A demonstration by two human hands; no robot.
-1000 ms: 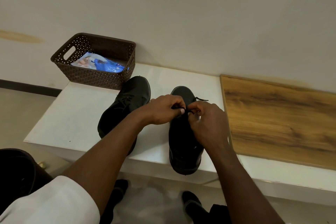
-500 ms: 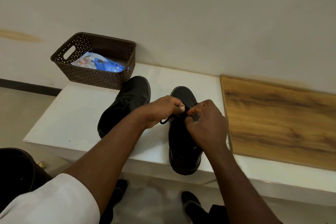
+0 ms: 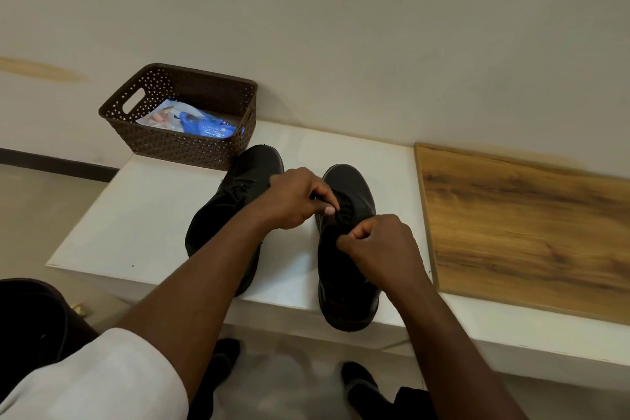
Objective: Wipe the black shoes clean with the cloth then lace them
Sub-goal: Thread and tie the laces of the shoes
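Two black shoes stand toes away from me on a white bench (image 3: 143, 215). The left shoe (image 3: 238, 187) is partly covered by my left forearm. Both hands work over the lace area of the right shoe (image 3: 347, 286). My left hand (image 3: 296, 198) pinches the black lace (image 3: 344, 211) between thumb and fingers near the shoe's tongue. My right hand (image 3: 378, 249), fingers curled, grips the lace's other part closer to me. No cloth is visible.
A brown perforated basket (image 3: 184, 143) holding a blue and white packet (image 3: 194, 121) stands at the bench's back left against the wall. A wooden board (image 3: 525, 228) lies on the bench to the right. My feet in dark socks are on the floor below.
My right hand has drawn back toward me along the right shoe, while my left hand stays pinching the lace near the tongue. The shoes have not moved.
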